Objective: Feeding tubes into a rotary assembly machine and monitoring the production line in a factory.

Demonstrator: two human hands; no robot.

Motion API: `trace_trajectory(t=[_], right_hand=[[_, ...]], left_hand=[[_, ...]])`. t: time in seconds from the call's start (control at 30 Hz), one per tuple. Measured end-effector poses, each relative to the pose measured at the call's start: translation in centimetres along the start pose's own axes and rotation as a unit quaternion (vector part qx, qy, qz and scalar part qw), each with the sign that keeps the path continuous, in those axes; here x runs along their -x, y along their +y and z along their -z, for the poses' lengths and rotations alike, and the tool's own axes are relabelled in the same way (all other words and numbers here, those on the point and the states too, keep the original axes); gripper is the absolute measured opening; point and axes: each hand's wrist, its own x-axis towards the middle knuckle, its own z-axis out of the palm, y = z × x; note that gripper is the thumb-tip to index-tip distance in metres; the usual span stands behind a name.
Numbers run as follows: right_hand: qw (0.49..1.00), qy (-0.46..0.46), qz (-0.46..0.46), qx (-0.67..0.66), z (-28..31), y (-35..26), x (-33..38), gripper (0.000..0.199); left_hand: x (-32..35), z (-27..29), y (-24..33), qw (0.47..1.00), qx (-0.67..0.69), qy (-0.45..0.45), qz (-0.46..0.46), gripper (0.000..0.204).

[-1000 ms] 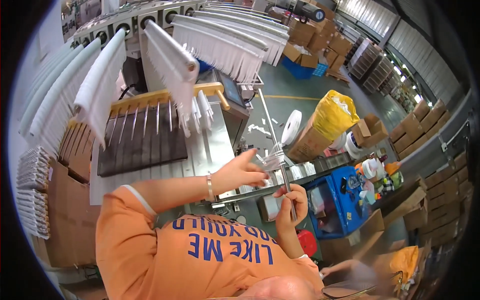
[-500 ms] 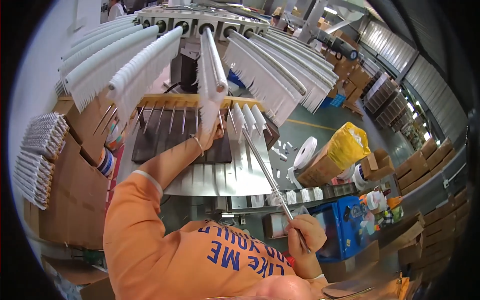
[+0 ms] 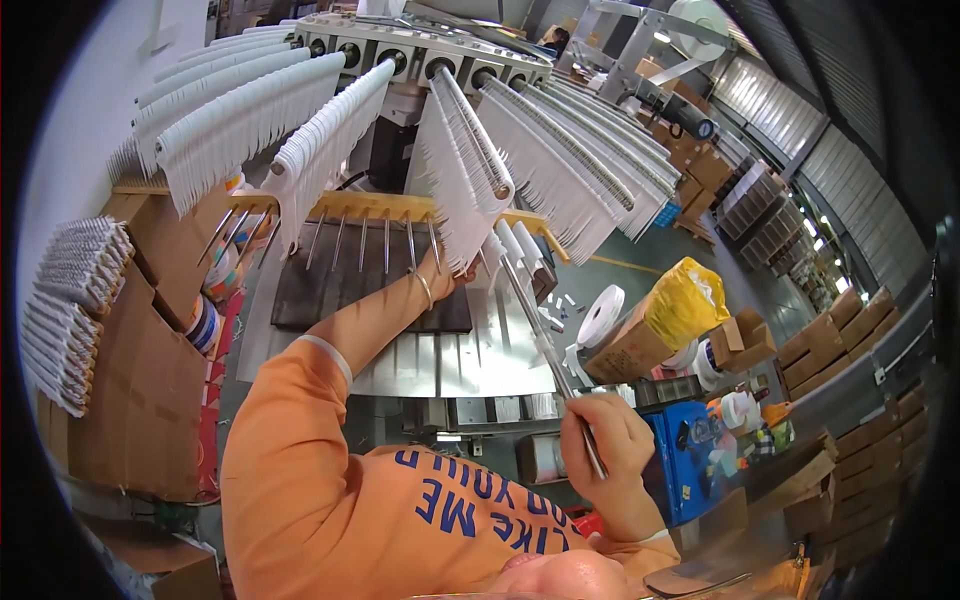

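Observation:
My left hand [image 3: 441, 268], a bracelet on its wrist, reaches up and grips the lower end of a hanging row of white pieces [image 3: 455, 170] on a rod of the machine [image 3: 400, 45]. My right hand [image 3: 603, 441] stays low and is closed around a long thin metal rod [image 3: 535, 325]. The rod slants up and left toward the same row. More rows of white pieces [image 3: 240, 110] fan out from the machine's round sockets on both sides. Below them a yellow bar with metal prongs [image 3: 350, 215] stands over a steel chute [image 3: 440, 365].
Cardboard boxes [image 3: 140, 400] with stacked white bundles [image 3: 70, 310] stand at the left. At the right are a yellow bag in a carton [image 3: 680, 300], a white roll [image 3: 600, 315], a blue box [image 3: 690, 460] and many stacked cartons [image 3: 830, 340].
My left hand went from beside my right hand up to the hanging white row and took hold of it. The view tilted up toward the machine. My right hand kept the metal rod.

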Motion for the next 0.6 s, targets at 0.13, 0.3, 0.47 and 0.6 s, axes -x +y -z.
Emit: trace_trajectory(t=[0.13,0.3,0.47,0.6], right_hand=[[1.0,-0.002,-0.013,-0.007,-2.3,1.7,-0.5,0.013],[0.997,0.078,0.003,-0.005,-3.4,3.6,1.9,0.015],[0.995,0.095,-0.042,-0.005,-0.6,2.8,6.0,0.017],[0.996,0.084,-0.031,0.03,0.4,2.4,5.7,0.013]], left_hand=[[3.0,-1.7,-0.9,0.995,-0.065,-0.011,-0.071,0.019],[10.8,-5.7,1.1,0.965,-0.256,-0.051,-0.003,0.03],[7.6,-3.1,0.5,0.962,-0.257,-0.069,-0.054,0.034],[1.6,-1.0,-0.7,0.988,-0.133,-0.01,-0.073,0.032]])
